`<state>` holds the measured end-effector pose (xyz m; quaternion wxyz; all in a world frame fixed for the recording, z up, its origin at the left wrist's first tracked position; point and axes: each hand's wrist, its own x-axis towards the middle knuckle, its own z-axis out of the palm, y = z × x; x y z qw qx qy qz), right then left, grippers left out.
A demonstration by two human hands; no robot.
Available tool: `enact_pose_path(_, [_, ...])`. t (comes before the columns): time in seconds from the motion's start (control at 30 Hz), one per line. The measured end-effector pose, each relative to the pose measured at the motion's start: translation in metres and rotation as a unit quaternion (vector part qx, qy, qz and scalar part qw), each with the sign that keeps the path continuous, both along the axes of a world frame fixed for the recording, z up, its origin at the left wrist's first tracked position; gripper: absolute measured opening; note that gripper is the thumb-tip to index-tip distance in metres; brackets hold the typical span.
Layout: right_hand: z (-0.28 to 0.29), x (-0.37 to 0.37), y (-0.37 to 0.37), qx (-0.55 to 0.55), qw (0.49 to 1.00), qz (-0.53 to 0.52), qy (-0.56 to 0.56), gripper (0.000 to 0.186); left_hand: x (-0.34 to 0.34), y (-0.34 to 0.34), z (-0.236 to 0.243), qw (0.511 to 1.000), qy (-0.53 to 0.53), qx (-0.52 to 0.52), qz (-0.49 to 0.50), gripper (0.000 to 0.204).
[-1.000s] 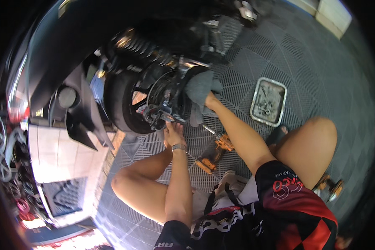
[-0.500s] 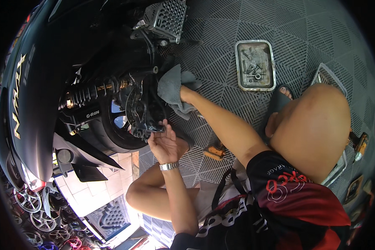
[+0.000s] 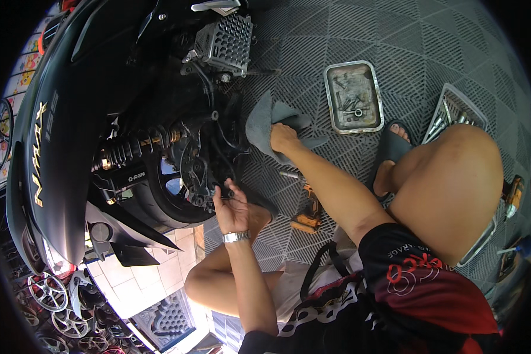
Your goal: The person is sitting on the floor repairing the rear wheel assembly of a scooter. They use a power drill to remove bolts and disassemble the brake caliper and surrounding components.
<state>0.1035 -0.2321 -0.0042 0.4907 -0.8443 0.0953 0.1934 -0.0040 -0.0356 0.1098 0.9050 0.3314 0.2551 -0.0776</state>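
My left hand (image 3: 232,207) is palm up beneath the black brake caliper and hub assembly (image 3: 197,171) beside the rear wheel (image 3: 159,200), its fingers apart and slightly curled at the assembly's lower edge. My right hand (image 3: 283,137) grips a grey cloth (image 3: 259,124) just right of that assembly. Above the wheel runs a black shock absorber (image 3: 133,141) with a gold fitting. Below my right forearm lie an orange and black cordless drill (image 3: 305,219) and a metal socket piece (image 3: 290,174). A rectangular metal tray (image 3: 380,118) of bolts sits beyond my right hand.
Black scooter bodywork (image 3: 59,153) fills the left, with a perforated metal guard (image 3: 224,47) above. A basket of sockets (image 3: 448,112) and another tool (image 3: 515,194) are at the right. Several wheel rims (image 3: 65,318) lie lower left. My legs and sandalled right foot (image 3: 398,133) surround the work area.
The view has shifted. My right hand and cloth have moved away from the wheel assembly to its right. My left hand's palm now shows more, with fingers further apart.
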Motion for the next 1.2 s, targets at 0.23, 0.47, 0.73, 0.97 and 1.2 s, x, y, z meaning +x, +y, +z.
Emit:
enact_pose_path(0.23, [-0.050, -0.057, -0.011, -0.156, 0.946, 0.280, 0.040, 0.037, -0.002, -0.016, 0.004, 1.000, 0.013, 0.010, -0.018, 0.035])
enact_pose_path(0.47, [-0.072, -0.093, -0.027, -0.070, 0.998, -0.009, 0.003, 0.044, -0.025, -0.027, -0.010, 0.980, -0.024, 0.182, -0.073, 0.039])
enact_pose_path(0.73, [-0.042, -0.074, -0.052, -0.019, 0.973, -0.193, -0.126, 0.052, -0.068, -0.033, -0.182, 0.619, 0.067, 0.662, -0.417, 0.071])
enact_pose_path(0.97, [-0.050, -0.093, -0.043, -0.029, 0.996, -0.090, -0.004, 0.069, -0.095, -0.071, -0.251, 0.451, 0.144, 0.714, -0.515, 0.089])
enact_pose_path(1.2, [-0.058, -0.104, -0.050, -0.041, 0.998, -0.019, 0.051, 0.068, -0.097, -0.068, -0.211, 0.541, 0.067, 0.685, -0.483, 0.084])
